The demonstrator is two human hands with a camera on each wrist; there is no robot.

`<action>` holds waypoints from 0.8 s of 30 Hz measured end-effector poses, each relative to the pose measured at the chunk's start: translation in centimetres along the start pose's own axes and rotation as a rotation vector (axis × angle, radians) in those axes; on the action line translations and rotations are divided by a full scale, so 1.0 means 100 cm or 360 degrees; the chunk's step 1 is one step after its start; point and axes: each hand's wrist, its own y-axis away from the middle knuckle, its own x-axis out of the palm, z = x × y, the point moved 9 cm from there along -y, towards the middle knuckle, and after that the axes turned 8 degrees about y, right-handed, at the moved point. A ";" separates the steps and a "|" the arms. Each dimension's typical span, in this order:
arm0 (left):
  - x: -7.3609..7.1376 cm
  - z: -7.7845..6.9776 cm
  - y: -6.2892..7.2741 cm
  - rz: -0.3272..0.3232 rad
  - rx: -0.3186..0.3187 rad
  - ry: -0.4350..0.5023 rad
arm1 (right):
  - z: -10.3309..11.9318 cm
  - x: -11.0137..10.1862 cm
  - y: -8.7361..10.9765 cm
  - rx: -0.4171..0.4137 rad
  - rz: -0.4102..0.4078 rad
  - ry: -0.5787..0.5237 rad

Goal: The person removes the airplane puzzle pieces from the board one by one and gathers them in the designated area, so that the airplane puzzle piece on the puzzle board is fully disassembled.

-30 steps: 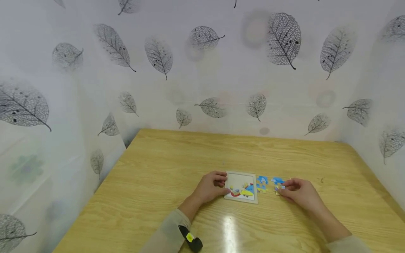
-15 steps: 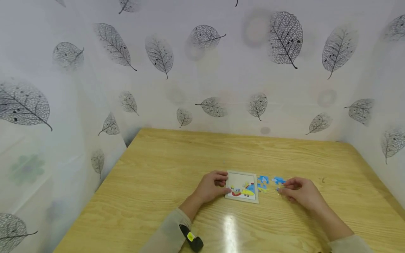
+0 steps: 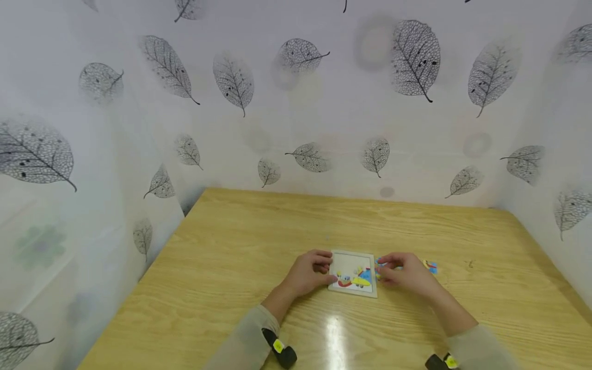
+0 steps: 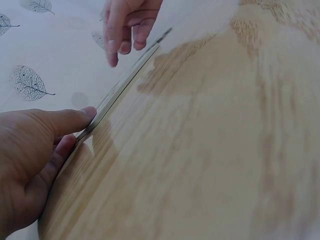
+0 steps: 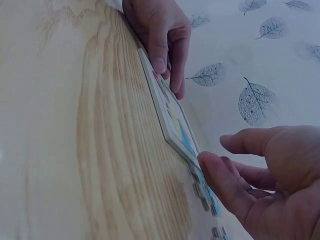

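A square jigsaw puzzle tray (image 3: 351, 295) with a pale rim lies on the table, colourful pieces filling its lower part. My left hand (image 3: 306, 275) grips the tray's left edge, thumb on the rim and fingers along the side, as the left wrist view (image 4: 27, 155) shows. Just beyond the tray's right edge, my right hand (image 3: 407, 275) reaches over loose blue puzzle pieces (image 5: 204, 192). Its thumb and index finger stand apart in the right wrist view, with nothing visible between them. The hand covers most of these pieces in the head view.
Another puzzle piece (image 3: 430, 266), red, yellow and blue, lies to the right behind the right hand. The wooden table (image 3: 259, 231) ends at a leaf-patterned curtain (image 3: 342, 113) at the back and sides. Black straps with yellow marks sit on both sleeves.
My right hand has moved left from the farther loose pieces to those right beside the tray, uncovering the red, yellow and blue piece. The left hand and tray stay put.
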 end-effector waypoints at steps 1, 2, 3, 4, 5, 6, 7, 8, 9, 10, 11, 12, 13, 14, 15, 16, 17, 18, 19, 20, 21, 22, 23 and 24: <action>0.000 0.000 0.000 -0.0001 0.0000 0.0003 | 0.002 0.005 -0.001 -0.0004 0.0018 -0.0007; 0.000 0.000 0.000 0.0002 0.0000 0.0010 | 0.003 0.009 -0.002 -0.0006 0.0033 -0.0004; 0.001 0.000 0.000 0.0005 0.0010 0.0017 | 0.003 0.013 -0.003 -0.0002 0.0038 0.0000; 0.001 0.000 0.000 0.0009 0.0010 0.0025 | 0.004 0.016 -0.004 0.0002 0.0039 0.0016; 0.002 0.001 0.001 0.0010 0.0010 0.0032 | 0.004 0.018 -0.004 0.0004 0.0040 0.0036; 0.002 0.001 0.001 0.0012 0.0006 0.0036 | 0.004 0.020 -0.005 0.0014 0.0034 0.0053; 0.002 0.002 0.001 0.0010 0.0002 0.0037 | 0.004 0.022 -0.005 0.0024 0.0027 0.0079; 0.001 0.002 0.001 0.0007 -0.0002 0.0042 | 0.004 0.023 -0.005 0.0034 0.0021 0.0100; 0.001 0.002 0.002 0.0001 -0.0007 0.0041 | 0.004 0.024 -0.005 0.0049 0.0013 0.0118; 0.000 0.003 0.002 -0.0005 -0.0018 0.0038 | 0.005 0.024 -0.005 0.0055 0.0004 0.0146; -0.001 0.002 0.003 -0.0010 -0.0018 0.0033 | 0.006 0.025 -0.004 0.0058 -0.0001 0.0171; -0.002 0.002 0.003 -0.0014 -0.0015 0.0027 | 0.008 0.025 -0.004 0.0062 -0.0012 0.0199; -0.003 0.002 0.003 -0.0016 -0.0010 0.0022 | 0.009 0.025 -0.004 0.0064 -0.0019 0.0225; -0.003 0.002 0.003 -0.0018 -0.0004 0.0018 | 0.010 0.026 -0.004 0.0064 -0.0026 0.0251; -0.003 0.001 0.003 -0.0018 0.0000 0.0014 | 0.012 0.026 -0.004 0.0065 -0.0036 0.0279; -0.003 0.001 0.003 -0.0018 0.0007 0.0013 | 0.012 0.026 -0.004 0.0068 -0.0049 0.0306; -0.003 0.001 0.003 -0.0015 0.0009 0.0018 | 0.013 0.026 -0.004 0.0066 -0.0055 0.0320; -0.003 0.001 0.003 -0.0011 0.0009 0.0021 | 0.013 0.026 -0.004 0.0074 -0.0068 0.0328; -0.003 0.001 0.003 -0.0008 0.0007 0.0024 | 0.013 0.026 -0.004 0.0073 -0.0072 0.0335; -0.002 0.001 0.002 -0.0004 0.0007 0.0025 | 0.013 0.026 -0.004 0.0069 -0.0079 0.0336; -0.002 0.001 0.002 0.0001 0.0005 0.0026 | 0.012 0.026 -0.003 0.0079 -0.0085 0.0326; -0.001 0.001 0.002 0.0005 0.0005 0.0023 | 0.012 0.026 -0.003 0.0089 -0.0094 0.0308; -0.001 0.001 0.001 0.0005 0.0004 0.0020 | 0.011 0.025 -0.003 0.0092 -0.0096 0.0286; -0.002 0.001 0.001 0.0003 0.0004 0.0014 | 0.011 0.025 -0.004 0.0099 -0.0101 0.0262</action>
